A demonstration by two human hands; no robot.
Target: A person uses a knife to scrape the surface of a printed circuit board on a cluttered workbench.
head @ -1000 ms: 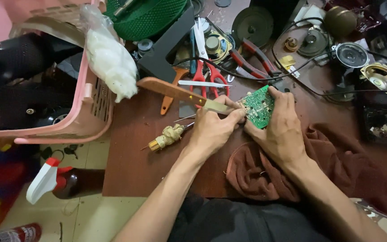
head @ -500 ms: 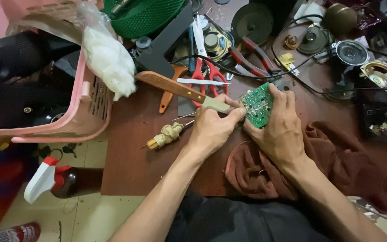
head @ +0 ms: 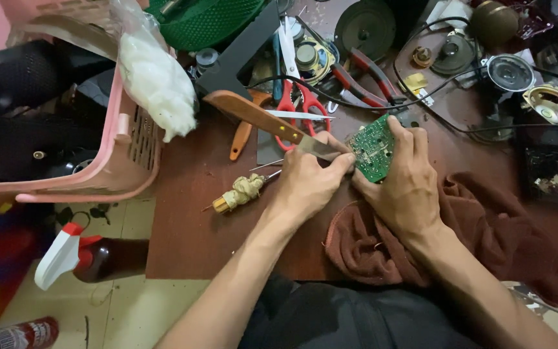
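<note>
Dark brown table (head: pixel 188 226) full of clutter, pale tiled floor (head: pixel 130 310) below it on the left, pink plastic basket (head: pixel 130 161) at the table's edge, soft even light, no walls or windows seen

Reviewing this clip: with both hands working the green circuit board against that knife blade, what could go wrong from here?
1. The left hand pinches the knife by its blade at the green circuit board; a slip could cut the fingers.
2. The right hand holds the board just beyond the blade, so it might get nicked.
3. Scraping could damage the board.
</note>
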